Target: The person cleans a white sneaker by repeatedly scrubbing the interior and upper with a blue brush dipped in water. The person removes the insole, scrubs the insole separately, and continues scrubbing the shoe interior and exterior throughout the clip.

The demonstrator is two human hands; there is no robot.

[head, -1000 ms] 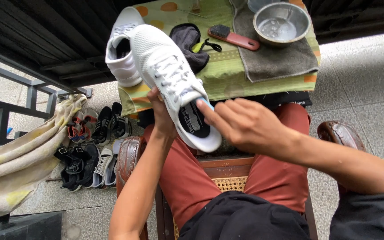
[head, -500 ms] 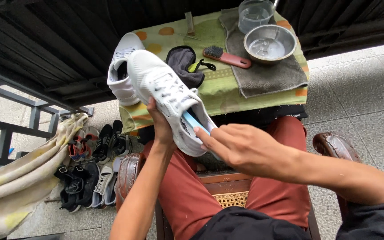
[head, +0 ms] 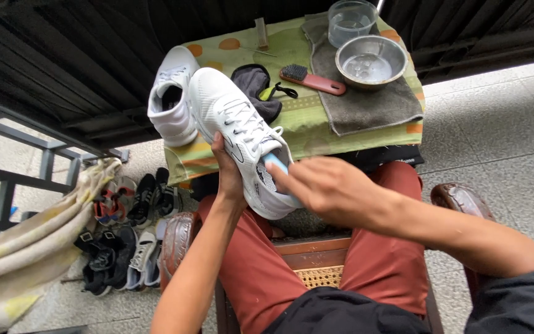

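Observation:
My left hand (head: 228,175) grips a white laced sneaker (head: 236,130) from below, toe pointing away from me, over my lap. My right hand (head: 322,188) is at the shoe's opening, its fingers on a light blue insole (head: 275,163) that sticks up out of the heel. A second white sneaker (head: 170,99) stands on the small table's green spotted cloth (head: 310,117) just left of the held shoe.
On the table lie a dark rag (head: 256,86), a red-handled brush (head: 312,80), a grey towel (head: 372,105) with a metal bowl (head: 371,62) and a clear cup (head: 352,21). Several shoes (head: 125,222) and a yellowish cloth (head: 26,247) lie on the floor at left. I sit on a wooden armchair (head: 179,235).
The insole has been lifted at the heel and my right hand has moved in over the shoe's opening. The shoe has tilted slightly; the view has shifted down a little.

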